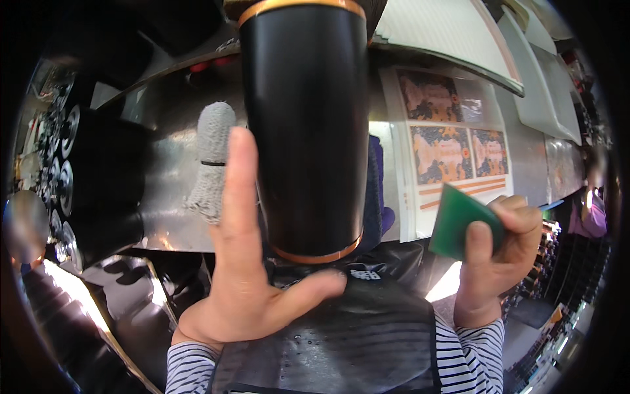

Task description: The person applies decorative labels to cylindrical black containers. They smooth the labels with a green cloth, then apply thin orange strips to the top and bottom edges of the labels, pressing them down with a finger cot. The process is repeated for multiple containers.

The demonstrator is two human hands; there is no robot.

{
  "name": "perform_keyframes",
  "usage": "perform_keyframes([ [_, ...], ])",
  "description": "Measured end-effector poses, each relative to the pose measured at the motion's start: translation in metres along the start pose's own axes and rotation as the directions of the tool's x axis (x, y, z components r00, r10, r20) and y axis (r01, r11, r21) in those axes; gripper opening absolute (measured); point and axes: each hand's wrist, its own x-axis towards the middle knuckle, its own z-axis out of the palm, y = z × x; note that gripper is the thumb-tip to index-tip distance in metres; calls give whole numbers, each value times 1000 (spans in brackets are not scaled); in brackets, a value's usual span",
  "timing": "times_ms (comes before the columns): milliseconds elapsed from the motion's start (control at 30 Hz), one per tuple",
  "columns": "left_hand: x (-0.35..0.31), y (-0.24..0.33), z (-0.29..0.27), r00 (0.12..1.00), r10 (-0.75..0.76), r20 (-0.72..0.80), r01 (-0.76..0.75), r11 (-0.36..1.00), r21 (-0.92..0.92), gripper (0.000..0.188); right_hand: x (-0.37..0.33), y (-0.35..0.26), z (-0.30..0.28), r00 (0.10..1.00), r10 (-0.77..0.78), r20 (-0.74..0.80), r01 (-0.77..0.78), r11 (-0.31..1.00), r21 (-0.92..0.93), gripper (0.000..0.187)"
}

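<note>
A large black cylinder (305, 131) with copper-coloured bands at both ends lies lengthwise in front of me, narrowing slightly toward me. My left hand (239, 276) is open along its left side, one finger stretched up and the thumb out to the right. A grey knitted sleeve (213, 161) with a dark band covers another finger or fingers of that hand. Whether the hand touches the cylinder I cannot tell. To the right of the cylinder, my right hand (495, 246) pinches a flat green squeegee (459, 226) between thumb and fingers, held up apart from the cylinder.
On the metal table (177, 197), a white sheet (400, 190) carries several orange, grey and black printed panels. Purple cloth (387, 217) lies beside the cylinder. Black cylinders (108, 177) stand at the left. A white tray (538, 85) is at the far right. A dark apron (328, 328) covers my front.
</note>
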Motion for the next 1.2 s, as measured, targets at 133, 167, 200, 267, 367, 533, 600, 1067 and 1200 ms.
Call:
perform_keyframes([
  [133, 15, 5, 4, 992, 4, 128, -9, 999, 40, 103, 60, 8, 9, 995, 82, 59, -88, 989, 117, 25],
  [167, 13, 5, 3, 993, 4, 119, -12, 998, 64, 102, 88, 6, 27, 990, 109, 88, -127, 966, 224, 26],
  [200, 9, 6, 0, 994, -28, 104, 17, 995, 103, 106, 118, 5, 37, 976, -61, 208, 40, 994, 105, 27],
  [267, 9, 3, -10, 997, 37, 68, -35, 999, -25, 110, 171, -3, 54, 905, -159, 395, 185, 982, -30, 27],
  [367, 19, 9, -13, 993, -18, -113, -21, 943, -333, 105, 218, -10, 48, 734, -12, 679, 241, 939, -244, 27],
  [533, 18, -22, -46, 953, -96, -287, -9, 939, -343, 74, 249, -27, 65, 474, 2, 881, 354, 915, -192, 29],
  [600, 0, -19, -77, 909, -201, -366, 120, 965, -233, 66, 228, -52, 66, 454, -140, 880, 423, 903, -74, 30],
  [1067, 66, 26, -43, 975, 55, -214, -94, 979, -179, 38, -270, -8, -286, 672, 491, -555, -713, 632, -304, 32],
  [1200, 95, -38, -65, 972, 68, -227, -93, 990, -102, 33, -467, 28, -357, -33, 305, -952, -977, -210, -34, 34],
])
